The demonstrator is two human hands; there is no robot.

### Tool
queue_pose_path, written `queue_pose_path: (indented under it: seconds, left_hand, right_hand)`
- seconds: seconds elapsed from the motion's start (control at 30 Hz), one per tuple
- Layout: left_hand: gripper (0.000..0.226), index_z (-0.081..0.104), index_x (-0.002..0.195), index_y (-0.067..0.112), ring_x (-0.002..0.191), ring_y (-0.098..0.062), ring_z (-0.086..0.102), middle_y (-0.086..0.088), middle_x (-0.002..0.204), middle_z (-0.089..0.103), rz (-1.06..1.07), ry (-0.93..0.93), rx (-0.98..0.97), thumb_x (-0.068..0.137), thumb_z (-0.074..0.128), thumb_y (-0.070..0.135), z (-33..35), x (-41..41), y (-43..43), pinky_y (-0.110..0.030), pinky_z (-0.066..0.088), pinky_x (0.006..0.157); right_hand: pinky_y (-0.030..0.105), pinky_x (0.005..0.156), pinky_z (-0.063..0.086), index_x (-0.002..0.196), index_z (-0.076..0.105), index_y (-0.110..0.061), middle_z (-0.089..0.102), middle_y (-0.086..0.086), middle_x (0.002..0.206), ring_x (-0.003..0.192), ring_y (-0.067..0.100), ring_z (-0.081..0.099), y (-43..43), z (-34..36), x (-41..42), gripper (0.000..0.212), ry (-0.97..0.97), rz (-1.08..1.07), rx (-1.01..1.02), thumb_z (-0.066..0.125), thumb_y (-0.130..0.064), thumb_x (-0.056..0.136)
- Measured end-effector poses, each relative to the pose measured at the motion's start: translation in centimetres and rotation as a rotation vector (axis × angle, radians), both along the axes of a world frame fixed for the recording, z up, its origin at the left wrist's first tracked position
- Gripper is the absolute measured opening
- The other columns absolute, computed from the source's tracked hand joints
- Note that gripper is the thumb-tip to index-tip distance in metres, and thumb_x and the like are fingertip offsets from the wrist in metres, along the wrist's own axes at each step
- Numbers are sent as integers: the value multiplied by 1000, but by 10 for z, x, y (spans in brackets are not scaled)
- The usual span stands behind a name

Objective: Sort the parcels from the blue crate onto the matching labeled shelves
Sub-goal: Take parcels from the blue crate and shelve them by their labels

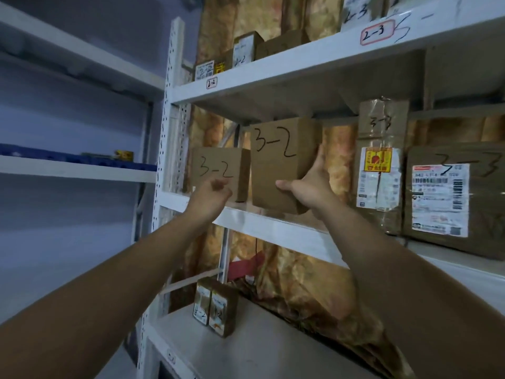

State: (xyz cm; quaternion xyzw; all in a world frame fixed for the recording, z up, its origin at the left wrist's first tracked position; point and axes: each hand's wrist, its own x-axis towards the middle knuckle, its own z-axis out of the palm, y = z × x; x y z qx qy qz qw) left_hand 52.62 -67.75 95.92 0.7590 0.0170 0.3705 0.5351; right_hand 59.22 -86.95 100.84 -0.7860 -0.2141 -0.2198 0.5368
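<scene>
Head view: brown cardboard parcel (281, 165), "3-2" scrawl, grip of right hand (311, 186)

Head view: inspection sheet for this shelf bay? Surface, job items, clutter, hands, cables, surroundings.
Surface: white middle shelf, front edge bare.
Job's things: larger 3-2 box at the shelf front, slightly tilted; smaller 3-2 box upright to its left.
Clutter: 3-3 parcels to the right; two small parcels on the shelf below.
Hands: right hand grips the larger 3-2 box; left hand blurred before the smaller one, contact unclear.
Cables: nothing seen.
Surroundings: 2-3 label above; likely the blue crate on the left rack.
</scene>
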Motion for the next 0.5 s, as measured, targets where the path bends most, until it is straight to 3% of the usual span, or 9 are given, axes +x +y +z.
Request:
queue_pose_path:
  seconds: [0.1, 0.37, 0.5]
  left_hand:
    - [38, 54, 130, 17, 121, -23, 50, -5, 138, 52, 83, 73, 76, 93, 53, 22, -3, 26, 12, -36, 38, 105]
    - [51, 38, 141, 16, 117, -28, 53, -12, 143, 45, 143, 167, 278, 93, 56, 22, -4, 116, 67, -29, 40, 90]
    - [60, 37, 140, 6, 123, -35, 47, -17, 141, 43, 131, 212, 445, 88, 64, 16, 9, 170, 103, -41, 42, 101]
  right_hand:
    - [53, 105, 39, 146, -21, -43, 29, 11, 152, 131, 37, 40, 15, 3, 33, 130, 91, -9, -53, 84, -28, 71]
    - [50, 107, 38, 144, -29, -41, 29, 9, 155, 132, 34, 40, 59, -5, 108, 140, 263, -3, -31, 86, -20, 66]
    - [40, 98, 32, 151, -20, -23, 22, 5, 158, 139, 30, 31, 62, 10, 128, 130, 371, -71, -149, 84, -22, 73]
